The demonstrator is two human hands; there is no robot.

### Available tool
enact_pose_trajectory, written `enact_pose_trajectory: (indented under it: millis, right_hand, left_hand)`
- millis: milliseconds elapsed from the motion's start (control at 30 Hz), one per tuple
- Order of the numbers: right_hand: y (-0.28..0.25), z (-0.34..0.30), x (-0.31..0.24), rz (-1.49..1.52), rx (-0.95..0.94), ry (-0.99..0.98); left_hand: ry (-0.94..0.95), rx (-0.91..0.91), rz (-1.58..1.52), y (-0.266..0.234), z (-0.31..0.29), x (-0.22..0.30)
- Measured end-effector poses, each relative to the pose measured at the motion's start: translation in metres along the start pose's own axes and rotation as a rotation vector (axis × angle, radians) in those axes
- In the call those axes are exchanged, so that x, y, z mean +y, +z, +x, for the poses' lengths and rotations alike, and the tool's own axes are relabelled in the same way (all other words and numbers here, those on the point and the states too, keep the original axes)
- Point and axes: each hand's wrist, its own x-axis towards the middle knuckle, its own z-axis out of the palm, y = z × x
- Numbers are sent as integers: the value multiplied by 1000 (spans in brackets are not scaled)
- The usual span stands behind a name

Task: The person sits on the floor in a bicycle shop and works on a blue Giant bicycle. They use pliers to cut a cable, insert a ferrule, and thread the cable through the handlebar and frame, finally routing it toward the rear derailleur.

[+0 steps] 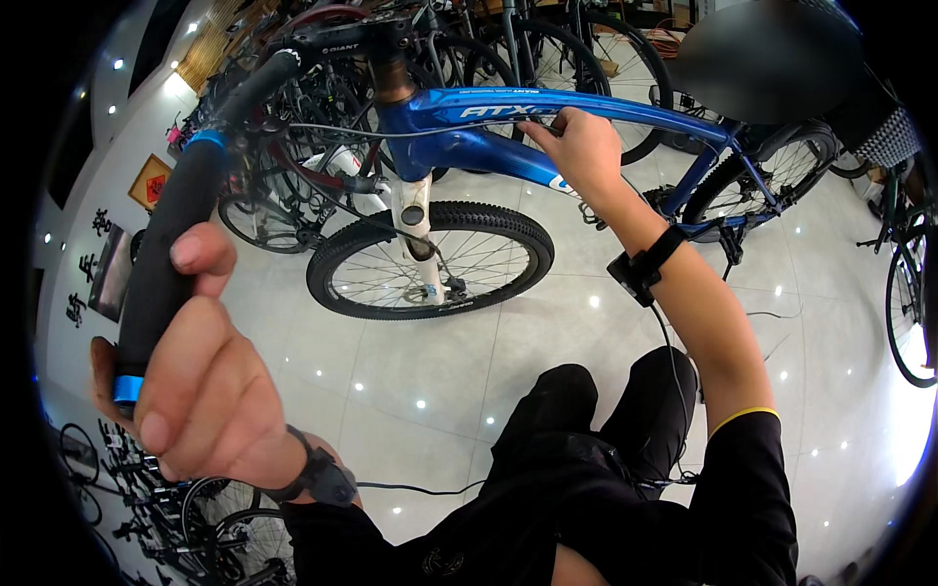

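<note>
A blue bicycle stands in front of me on a glossy tiled floor. My left hand is wrapped around the black handlebar grip with blue end rings, close to the camera. My right hand reaches forward to the blue frame tube, fingertips pinching a thin cable that runs along it. The front wheel with a white fork sits below the frame. Both wrists carry black strapped devices with wires.
Several other bicycles stand packed behind the blue one and at the right edge. A black saddle sits upper right. More bicycles line the lower left. Framed pictures hang on the left wall.
</note>
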Motion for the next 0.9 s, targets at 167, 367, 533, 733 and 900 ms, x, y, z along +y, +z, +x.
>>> enact_pose_trajectory:
  millis: [167,367,533,733,900]
  right_hand:
    - [-11,-1,1,-37,-26,20]
    - [-30,0,-27,-75,-222,121]
    - [-3,-10,13,-64,-74,48]
    - [22,10,22,36,122,-229]
    - [-2,-7,10,-137,134,-104]
  left_hand:
    - [73,-48,35,4,20,-65]
    - [341,6,314,14,75,-173]
    - [434,-25,311,-20,157,-255]
    - [532,-46,344,-24,186,-259]
    - [256,-172,265,-25,133,-225]
